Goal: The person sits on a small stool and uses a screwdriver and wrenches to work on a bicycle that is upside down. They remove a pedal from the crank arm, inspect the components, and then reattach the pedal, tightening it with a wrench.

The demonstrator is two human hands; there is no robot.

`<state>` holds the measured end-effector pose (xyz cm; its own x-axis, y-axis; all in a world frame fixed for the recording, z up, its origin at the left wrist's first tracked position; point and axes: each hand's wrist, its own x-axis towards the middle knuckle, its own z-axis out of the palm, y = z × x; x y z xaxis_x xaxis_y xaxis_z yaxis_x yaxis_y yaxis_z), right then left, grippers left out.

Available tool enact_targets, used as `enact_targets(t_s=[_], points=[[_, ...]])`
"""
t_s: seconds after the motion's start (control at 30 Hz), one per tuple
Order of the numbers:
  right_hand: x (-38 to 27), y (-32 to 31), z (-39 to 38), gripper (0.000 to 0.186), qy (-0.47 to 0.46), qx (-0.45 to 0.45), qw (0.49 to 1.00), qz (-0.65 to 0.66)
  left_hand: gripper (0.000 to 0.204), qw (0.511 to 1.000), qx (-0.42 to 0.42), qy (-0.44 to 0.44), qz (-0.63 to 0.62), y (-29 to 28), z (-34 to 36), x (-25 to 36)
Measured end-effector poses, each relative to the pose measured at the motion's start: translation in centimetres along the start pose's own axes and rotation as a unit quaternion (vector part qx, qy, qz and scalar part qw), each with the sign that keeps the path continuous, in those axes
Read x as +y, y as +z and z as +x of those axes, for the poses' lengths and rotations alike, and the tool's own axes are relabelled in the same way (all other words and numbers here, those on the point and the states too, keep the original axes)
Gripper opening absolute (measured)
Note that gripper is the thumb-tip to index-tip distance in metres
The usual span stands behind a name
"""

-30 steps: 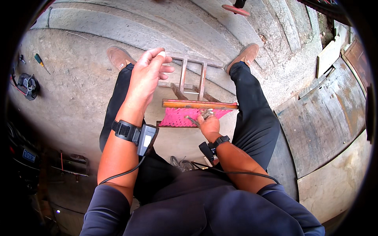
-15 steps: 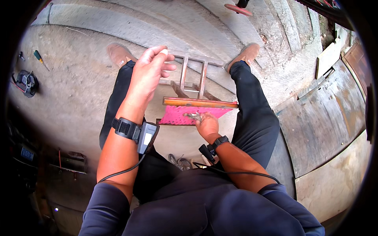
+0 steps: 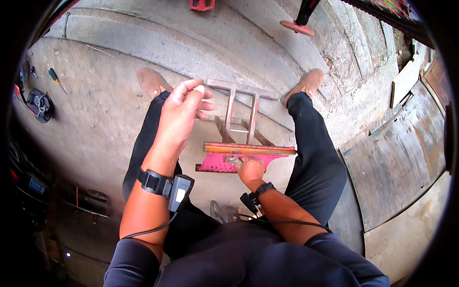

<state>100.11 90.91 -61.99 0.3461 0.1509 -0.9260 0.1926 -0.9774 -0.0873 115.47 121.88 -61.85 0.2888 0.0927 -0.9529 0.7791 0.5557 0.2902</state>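
Note:
Between my legs lies a wooden folding stool (image 3: 253,115) on its side, its orange-brown rail (image 3: 248,149) above a pink woven seat (image 3: 215,162). My right hand (image 3: 251,170) grips a metal hand tool (image 3: 233,160), seemingly pliers or a wrench, against the pink webbing. My left hand (image 3: 181,112) is raised left of the stool frame, thumb and forefinger pinched round a small pale thing (image 3: 200,90) that I cannot make out, with the other fingers loosely bent.
At left lie a screwdriver (image 3: 57,81) and a dark tool bundle (image 3: 39,105). Worn boards (image 3: 392,158) lie at right. A red pedal (image 3: 202,4) and part of a bicycle wheel (image 3: 392,9) show at top, over stepped concrete (image 3: 267,48). A dark vehicle (image 3: 33,186) stands lower left.
The view has shifted, so the scene sits lower in the picture and a red pedal shows at the top. The tool in my right hand has moved slightly against the webbing.

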Motion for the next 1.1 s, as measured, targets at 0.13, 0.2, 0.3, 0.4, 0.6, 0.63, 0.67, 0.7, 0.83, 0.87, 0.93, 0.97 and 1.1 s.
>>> enact_targets(t_s=[0.13, 0.2, 0.3, 0.4, 0.6, 0.63, 0.67, 0.7, 0.83, 0.87, 0.93, 0.97, 1.1], points=[[0.1, -0.5, 0.2, 0.039, -0.01, -0.087, 0.996, -0.027, 0.042, 1.0, -0.009, 0.005, 0.0, 0.5, 0.1, -0.3], [0.0, -1.4, 0.5, 0.039, -0.05, -0.13, 0.989, -0.049, 0.042, 1.0, -0.005, 0.012, 0.0, 0.7, 0.3, 0.0], [0.7, -1.9, 0.0, 0.036, -0.091, -0.174, 0.98, -0.033, 0.043, 1.0, -0.009, 0.02, 0.0, 1.1, 0.1, 0.5], [0.9, -3.0, 0.1, 0.038, -0.103, -0.226, 0.969, 0.008, 0.045, 0.999, -0.018, 0.032, 0.005, 1.6, 0.0, 1.0], [0.2, -8.6, 1.5, 0.037, -0.194, -0.358, 0.906, 0.113, 0.046, 0.998, -0.02, 0.062, -0.007, 2.2, 0.3, 2.4], [-0.2, -9.8, 1.6, 0.037, -0.215, -0.364, 0.895, 0.143, 0.046, 0.997, -0.022, 0.071, -0.008, 2.4, 0.4, 2.8], [-0.9, -11.5, 2.0, 0.034, -0.23, -0.365, 0.89, 0.148, 0.045, 0.997, -0.025, 0.079, -0.007, 2.5, 0.4, 3.2], [-1.5, -13.4, 2.3, 0.032, -0.247, -0.348, 0.891, 0.152, 0.045, 0.996, -0.027, 0.087, -0.006, 2.6, 0.4, 3.7], [-2.7, -21.8, 4.9, 0.028, -0.294, -0.302, 0.89, 0.172, 0.044, 0.993, -0.029, 0.115, -0.005, 2.9, 1.2, 5.4], [-2.7, -23.7, 5.7, 0.028, -0.301, -0.295, 0.889, 0.178, 0.044, 0.992, -0.029, 0.122, -0.001, 2.9, 1.5, 5.8], [-2.2, -26.9, 6.8, 0.021, -0.299, -0.246, 0.891, 0.238, 0.044, 0.989, -0.032, 0.143, 0.009, 2.8, 1.8, 6.9], [-2.1, -28.3, 7.4, 0.014, -0.307, -0.209, 0.895, 0.249, 0.044, 0.987, -0.033, 0.155, 0.018, 2.8, 2.0, 7.6], [-2.1, -33.4, 8.9, 0.017, -0.29, -0.165, 0.897, 0.289, 0.045, 0.977, -0.041, 0.203, 0.054, 3.2, 2.6, 10.2]])
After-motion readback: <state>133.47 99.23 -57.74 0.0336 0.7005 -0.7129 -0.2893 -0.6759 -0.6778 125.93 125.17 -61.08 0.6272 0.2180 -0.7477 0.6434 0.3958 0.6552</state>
